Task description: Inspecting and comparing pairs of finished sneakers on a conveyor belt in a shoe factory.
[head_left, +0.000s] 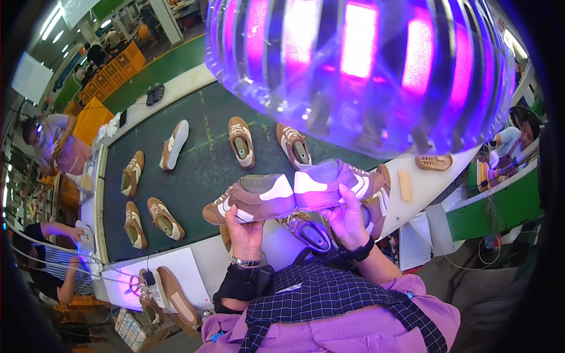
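Two brown sneakers with white stripes are held up heel to heel under the purple light of a lamp (359, 70). My left hand (243, 234) grips the left sneaker (253, 197) from below, its toe pointing left. With my right hand (349, 220) I hold the right sneaker (335, 183), its toe pointing right. Both white heel patches touch or nearly touch. Just below them, another sneaker (308, 232) stands near my body, partly hidden. More brown shoes (379, 206) sit behind my right hand, also partly covered.
Several brown sneakers (241, 143) are spread over the dark green conveyor belt (203, 200). On the left, a white sheet (191, 270) lies by a pair of shoes (176, 294). A brown sole (434, 162) rests on the right ledge. Co-workers (53, 141) are at the left and right.
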Tool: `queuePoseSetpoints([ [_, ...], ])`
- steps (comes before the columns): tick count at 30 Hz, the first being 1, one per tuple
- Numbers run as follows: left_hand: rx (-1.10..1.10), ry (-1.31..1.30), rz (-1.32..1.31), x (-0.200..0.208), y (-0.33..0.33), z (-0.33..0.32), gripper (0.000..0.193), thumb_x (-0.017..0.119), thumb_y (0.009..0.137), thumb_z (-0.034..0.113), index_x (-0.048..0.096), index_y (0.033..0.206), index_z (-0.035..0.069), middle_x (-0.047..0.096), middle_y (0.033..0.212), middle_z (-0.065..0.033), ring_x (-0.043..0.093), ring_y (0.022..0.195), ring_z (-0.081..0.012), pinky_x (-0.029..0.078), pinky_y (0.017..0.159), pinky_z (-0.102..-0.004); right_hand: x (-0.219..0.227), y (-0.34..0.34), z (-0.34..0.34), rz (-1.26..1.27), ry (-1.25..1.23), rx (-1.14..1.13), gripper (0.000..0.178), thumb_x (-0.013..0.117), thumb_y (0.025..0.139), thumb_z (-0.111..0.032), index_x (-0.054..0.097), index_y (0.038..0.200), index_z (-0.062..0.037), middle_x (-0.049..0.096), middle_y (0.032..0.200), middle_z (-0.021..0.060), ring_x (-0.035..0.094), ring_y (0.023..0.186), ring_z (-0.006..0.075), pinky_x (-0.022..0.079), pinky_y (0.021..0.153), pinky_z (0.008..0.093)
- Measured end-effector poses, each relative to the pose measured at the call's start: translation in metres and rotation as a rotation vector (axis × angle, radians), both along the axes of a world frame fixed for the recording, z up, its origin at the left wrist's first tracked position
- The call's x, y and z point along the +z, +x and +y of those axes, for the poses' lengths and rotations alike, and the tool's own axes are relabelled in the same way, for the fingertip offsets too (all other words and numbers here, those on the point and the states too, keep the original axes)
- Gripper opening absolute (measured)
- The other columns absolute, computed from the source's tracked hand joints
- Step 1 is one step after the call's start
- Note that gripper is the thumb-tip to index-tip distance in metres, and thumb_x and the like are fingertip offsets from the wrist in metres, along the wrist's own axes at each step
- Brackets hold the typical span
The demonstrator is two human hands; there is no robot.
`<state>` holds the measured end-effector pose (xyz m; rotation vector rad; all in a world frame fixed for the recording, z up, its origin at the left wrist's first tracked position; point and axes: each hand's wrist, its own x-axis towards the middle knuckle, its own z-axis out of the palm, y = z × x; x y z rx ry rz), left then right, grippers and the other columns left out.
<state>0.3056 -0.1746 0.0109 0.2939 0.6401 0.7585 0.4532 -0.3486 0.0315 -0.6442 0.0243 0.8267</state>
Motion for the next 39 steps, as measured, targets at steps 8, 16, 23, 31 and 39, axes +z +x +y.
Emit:
queuePoseSetpoints([
  [8, 0.024, 0.042, 0.012, -0.003, -0.003, -0.001, 0.051, 0.055, 0.083, 0.032, 0.044, 0.128, 0.01, 0.051, 0.127, -0.0069, 0.049, 0.116, -0.0266, 0.041, 0.097, -0.0489, -0.003, -0.002, -0.002, -0.008, -0.023, 0.03, 0.041, 0.055, 0.09, -0.03, 0.049, 0.119, -0.0023, 0.06, 0.11, 0.0112, 0.061, 0.098, 0.0203, 0.056, 0.076, 0.0326],
  [16, 0.076, 0.148, 0.035, 0.003, -0.011, 0.0, 0.046, 0.056, 0.084, 0.025, 0.045, 0.126, 0.007, 0.054, 0.122, -0.0066, 0.053, 0.112, -0.0223, 0.043, 0.096, -0.041, -0.006, 0.002, -0.008, -0.075, -0.077, 0.079, 0.034, 0.056, 0.089, -0.028, 0.052, 0.113, -0.0035, 0.061, 0.107, 0.0106, 0.061, 0.1, 0.0232, 0.051, 0.086, 0.0416],
  [23, 0.039, 0.173, 0.065, 0.012, -0.02, 0.004, 0.046, 0.057, 0.084, 0.023, 0.045, 0.125, 0.006, 0.055, 0.121, -0.0073, 0.053, 0.111, -0.022, 0.043, 0.097, -0.0398, -0.004, 0.003, -0.007, -0.098, -0.09, 0.134, 0.031, 0.057, 0.089, -0.027, 0.054, 0.111, -0.0045, 0.061, 0.105, 0.0093, 0.061, 0.098, 0.0225, 0.049, 0.088, 0.0415],
  [31, 0.009, 0.11, -0.007, -0.016, -0.03, 0.046, 0.047, 0.046, 0.086, 0.029, 0.046, 0.126, 0.003, 0.054, 0.124, -0.0123, 0.05, 0.116, -0.0283, 0.037, 0.102, -0.0421, -0.004, -0.002, 0.003, -0.018, 0.006, 0.126, 0.056, 0.055, 0.086, -0.034, 0.04, 0.129, -0.0023, 0.056, 0.118, 0.0134, 0.057, 0.106, 0.0262, 0.044, 0.095, 0.0403],
  [39, -0.113, 0.389, 0.391, -0.076, -0.106, 0.196, 0.05, 0.049, 0.087, 0.035, 0.049, 0.121, -0.001, 0.059, 0.111, -0.0176, 0.055, 0.107, -0.0301, 0.046, 0.091, -0.0401, -0.049, 0.009, -0.004, 0.121, -0.051, 0.494, 0.071, 0.053, 0.08, -0.05, 0.042, 0.128, 0.0011, 0.058, 0.109, 0.0233, 0.062, 0.093, 0.0362, 0.052, 0.08, 0.0467],
])
